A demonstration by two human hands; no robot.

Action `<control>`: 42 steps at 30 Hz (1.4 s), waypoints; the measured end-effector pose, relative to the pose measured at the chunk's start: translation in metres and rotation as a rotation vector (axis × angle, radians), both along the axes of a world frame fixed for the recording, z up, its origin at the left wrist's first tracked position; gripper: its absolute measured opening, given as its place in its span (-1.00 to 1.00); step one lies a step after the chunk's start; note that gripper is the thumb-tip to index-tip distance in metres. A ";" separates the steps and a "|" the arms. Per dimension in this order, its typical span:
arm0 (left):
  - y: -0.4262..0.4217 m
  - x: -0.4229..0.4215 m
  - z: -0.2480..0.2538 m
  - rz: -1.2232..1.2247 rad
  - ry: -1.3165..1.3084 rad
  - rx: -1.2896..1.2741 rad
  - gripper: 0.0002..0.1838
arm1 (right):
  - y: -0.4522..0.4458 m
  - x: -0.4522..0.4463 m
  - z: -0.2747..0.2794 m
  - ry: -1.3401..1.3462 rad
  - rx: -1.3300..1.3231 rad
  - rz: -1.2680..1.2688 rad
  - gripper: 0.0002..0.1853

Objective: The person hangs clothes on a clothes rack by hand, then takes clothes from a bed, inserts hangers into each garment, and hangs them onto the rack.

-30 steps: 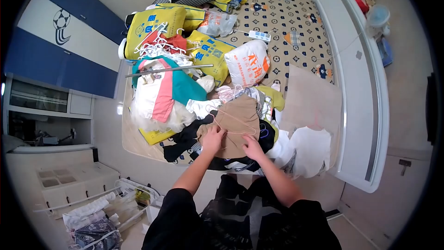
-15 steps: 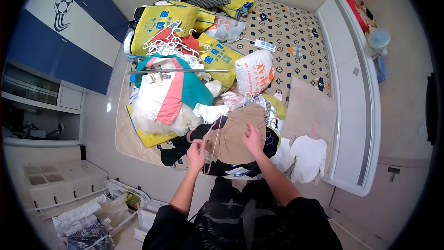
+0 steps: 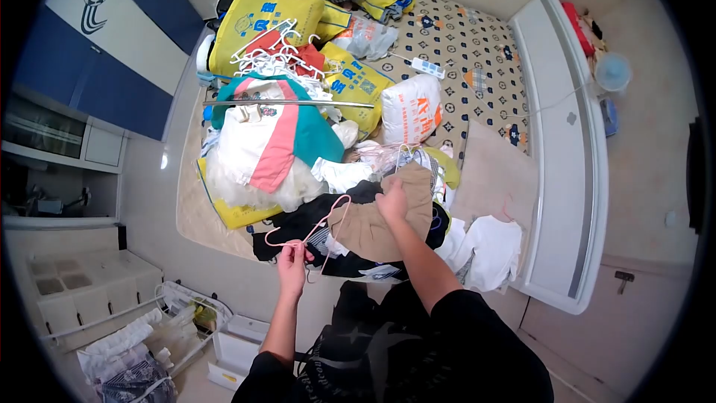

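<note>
My left hand (image 3: 293,263) is closed on a pink clothes hanger (image 3: 326,218), held up over the near edge of the bed. One side of the hanger reaches over a tan gathered garment (image 3: 365,230), whose exact kind I cannot make out. At that garment's upper part, my right hand (image 3: 393,201) has its fingers closed on the cloth. Dark clothes (image 3: 302,216) lie under and to the left of it. A white long-sleeved top (image 3: 492,252) lies to the right, with another pink hanger (image 3: 509,207) just above it.
Yellow bags (image 3: 287,22), a pile of white hangers (image 3: 280,60) and a metal rod (image 3: 298,103) crowd the bed's left side. A stuffed white plastic bag (image 3: 412,110) stands mid-bed. The white bed end panel (image 3: 563,164) rises at right; a drawer unit (image 3: 93,283) stands lower left.
My left hand has moved left and down with the pink hanger, which has turned. My right hand has moved up and left on the tan garment and closed on it.
</note>
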State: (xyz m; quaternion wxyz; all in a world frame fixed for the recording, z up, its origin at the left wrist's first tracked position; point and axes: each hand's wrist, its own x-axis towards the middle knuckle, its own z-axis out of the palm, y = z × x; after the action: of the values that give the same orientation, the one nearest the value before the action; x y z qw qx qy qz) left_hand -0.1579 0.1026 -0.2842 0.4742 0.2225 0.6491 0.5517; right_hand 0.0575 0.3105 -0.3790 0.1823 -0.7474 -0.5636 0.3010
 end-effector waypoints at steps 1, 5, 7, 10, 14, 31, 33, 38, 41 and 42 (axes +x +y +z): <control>0.007 0.003 0.004 -0.026 -0.003 0.009 -0.80 | -0.003 0.010 -0.010 0.043 0.040 -0.001 -0.50; 0.033 0.022 0.026 -0.152 0.130 -0.051 -0.79 | -0.026 0.059 -0.047 0.321 0.161 -0.048 -0.58; 0.045 0.032 0.017 -0.212 0.203 0.026 -0.78 | -0.038 0.080 -0.014 0.552 -0.011 -0.195 -0.61; 0.069 0.060 0.034 -0.290 0.223 0.087 -0.77 | -0.047 0.115 0.022 0.850 -0.222 -0.361 -0.65; 0.087 0.085 0.047 -0.393 0.092 -0.054 -0.76 | -0.057 0.149 0.029 1.048 -0.213 -0.462 -0.72; 0.102 0.201 0.155 -0.685 0.579 0.491 -0.88 | -0.085 0.234 0.205 0.743 0.460 -0.381 -0.89; 0.102 0.219 0.149 -0.628 0.528 0.634 -0.89 | -0.090 0.240 0.225 0.444 0.412 -0.323 -0.88; 0.092 0.263 0.155 -0.626 0.573 0.550 -0.95 | -0.102 0.222 0.241 0.161 0.618 -0.215 -0.73; 0.098 0.277 0.151 -0.520 0.504 0.672 -0.94 | -0.109 0.232 0.258 0.333 0.690 -0.211 -0.75; 0.100 0.274 0.153 -0.564 0.499 0.669 -0.91 | -0.113 0.250 0.243 0.172 0.762 -0.106 -0.70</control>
State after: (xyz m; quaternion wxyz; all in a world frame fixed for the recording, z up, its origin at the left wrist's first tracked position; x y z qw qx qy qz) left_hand 0.1160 0.2029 -0.1307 0.3378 0.6540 0.4450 0.5100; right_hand 0.3071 0.1979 -0.1360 0.5084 -0.6262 -0.5783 0.1221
